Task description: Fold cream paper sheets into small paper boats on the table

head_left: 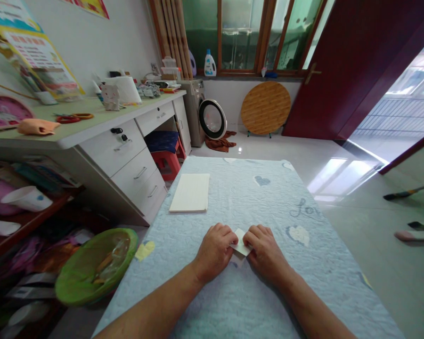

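A small pale piece of paper (240,246), with a pointed top and angled edges, is held a little above the cloth-covered table. My left hand (217,249) pinches its left side, fingers curled. On the opposite side, my right hand (266,252) grips the paper with its fingers also closed. Parts of the sheet are hidden under the fingers of both hands. Beyond my left hand, a cream pad of paper (190,193) lies flat on the light blue patterned tablecloth (247,207).
A green basket (65,282) with wrappers stands on the floor left of the table. Further left are a white desk (102,146) with drawers and a cluttered shelf (67,195). Behind are a red stool (169,160), a washing machine (196,113) with its door ajar, and a round wooden tabletop (265,107).
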